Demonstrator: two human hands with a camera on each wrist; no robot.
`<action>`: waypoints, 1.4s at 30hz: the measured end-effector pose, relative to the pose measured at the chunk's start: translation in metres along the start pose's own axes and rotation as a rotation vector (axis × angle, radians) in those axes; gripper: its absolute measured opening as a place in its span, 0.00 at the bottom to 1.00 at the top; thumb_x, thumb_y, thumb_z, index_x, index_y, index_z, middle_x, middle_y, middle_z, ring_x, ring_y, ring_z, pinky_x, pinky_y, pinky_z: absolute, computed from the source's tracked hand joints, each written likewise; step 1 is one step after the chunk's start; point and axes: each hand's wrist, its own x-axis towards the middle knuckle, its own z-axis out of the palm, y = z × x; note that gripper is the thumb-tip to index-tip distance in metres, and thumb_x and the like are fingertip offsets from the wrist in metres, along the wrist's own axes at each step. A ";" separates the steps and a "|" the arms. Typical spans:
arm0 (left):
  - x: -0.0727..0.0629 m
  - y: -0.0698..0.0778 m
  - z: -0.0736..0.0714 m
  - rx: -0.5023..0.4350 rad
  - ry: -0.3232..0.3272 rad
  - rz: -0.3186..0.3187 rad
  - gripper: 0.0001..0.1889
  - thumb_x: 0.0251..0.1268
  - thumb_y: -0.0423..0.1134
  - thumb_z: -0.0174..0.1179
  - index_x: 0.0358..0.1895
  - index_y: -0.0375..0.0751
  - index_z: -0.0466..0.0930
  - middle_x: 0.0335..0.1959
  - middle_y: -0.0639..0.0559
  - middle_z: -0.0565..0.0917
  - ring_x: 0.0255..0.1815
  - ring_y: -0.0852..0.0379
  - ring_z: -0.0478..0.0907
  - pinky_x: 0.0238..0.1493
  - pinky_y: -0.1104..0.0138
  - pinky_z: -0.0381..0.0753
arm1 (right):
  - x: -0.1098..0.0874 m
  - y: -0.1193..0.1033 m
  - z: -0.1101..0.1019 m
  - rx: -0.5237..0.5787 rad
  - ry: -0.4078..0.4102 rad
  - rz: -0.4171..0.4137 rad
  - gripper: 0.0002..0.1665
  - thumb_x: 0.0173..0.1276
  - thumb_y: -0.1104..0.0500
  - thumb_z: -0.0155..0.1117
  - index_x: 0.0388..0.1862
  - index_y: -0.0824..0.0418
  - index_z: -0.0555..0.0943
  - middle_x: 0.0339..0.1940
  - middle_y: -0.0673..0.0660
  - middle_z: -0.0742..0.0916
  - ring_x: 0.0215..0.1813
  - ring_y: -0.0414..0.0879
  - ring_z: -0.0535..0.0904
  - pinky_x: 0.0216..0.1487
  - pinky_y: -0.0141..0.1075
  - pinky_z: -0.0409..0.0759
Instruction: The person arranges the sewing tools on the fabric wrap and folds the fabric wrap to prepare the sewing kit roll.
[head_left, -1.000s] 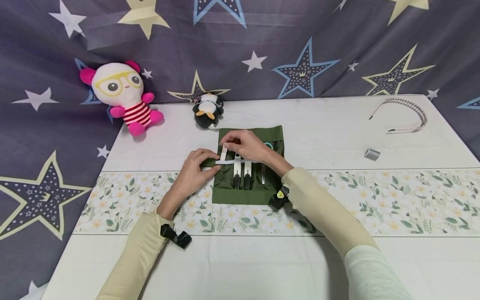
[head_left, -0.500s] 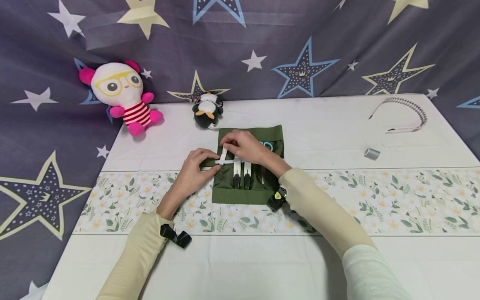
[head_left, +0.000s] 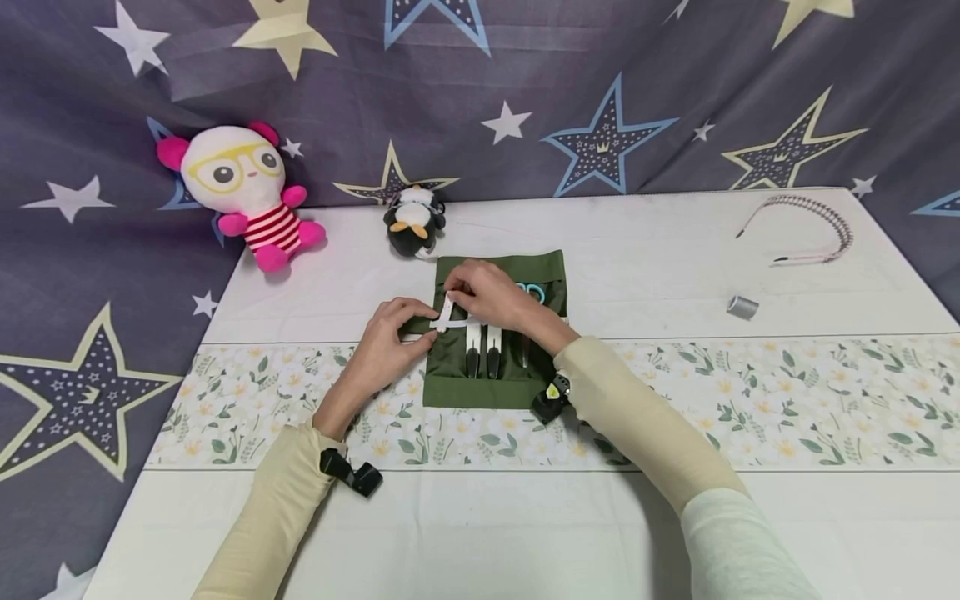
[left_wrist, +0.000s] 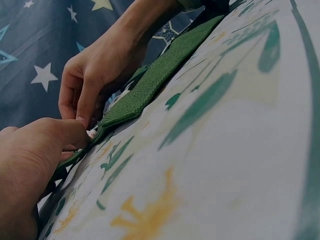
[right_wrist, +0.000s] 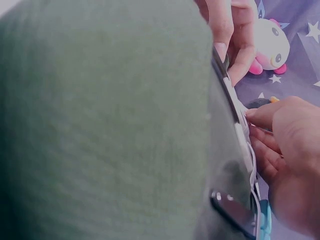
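Observation:
An olive-green fabric case (head_left: 487, 394) lies unfolded on the table, a white elastic band (head_left: 457, 323) crossing it. At the case's left edge, my left hand (head_left: 393, 337) pinches the fabric beside the band's end. My right hand (head_left: 491, 296) pinches the upper end of a slim white strip-like tool (head_left: 446, 312), whose lower end reaches the band; its exact kind is unclear. Two white tools with black tips (head_left: 473, 350) sit side by side under the band. Turquoise-handled scissors (head_left: 535, 292) are to their right, partly hidden by my right hand. In the left wrist view, both hands nearly meet at the case edge (left_wrist: 145, 87).
Behind the case sits a penguin plush (head_left: 412, 221); a pink-and-white plush (head_left: 255, 196) leans farther left. A grey thread spool (head_left: 742, 307) and a headband (head_left: 832, 218) lie to the right. A floral strip (head_left: 750, 408) runs across the white table.
My right hand has shifted slightly left, and the white strip has slid downward so its lower end now reaches past the band. More of the scissors' handles shows. My left hand stays put.

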 end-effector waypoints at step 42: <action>0.000 -0.001 -0.001 0.014 -0.013 -0.007 0.13 0.70 0.36 0.66 0.55 0.38 0.86 0.59 0.42 0.80 0.64 0.41 0.71 0.65 0.45 0.68 | -0.005 -0.004 0.005 -0.062 -0.042 -0.136 0.09 0.79 0.63 0.62 0.50 0.64 0.86 0.47 0.58 0.85 0.47 0.50 0.79 0.46 0.40 0.77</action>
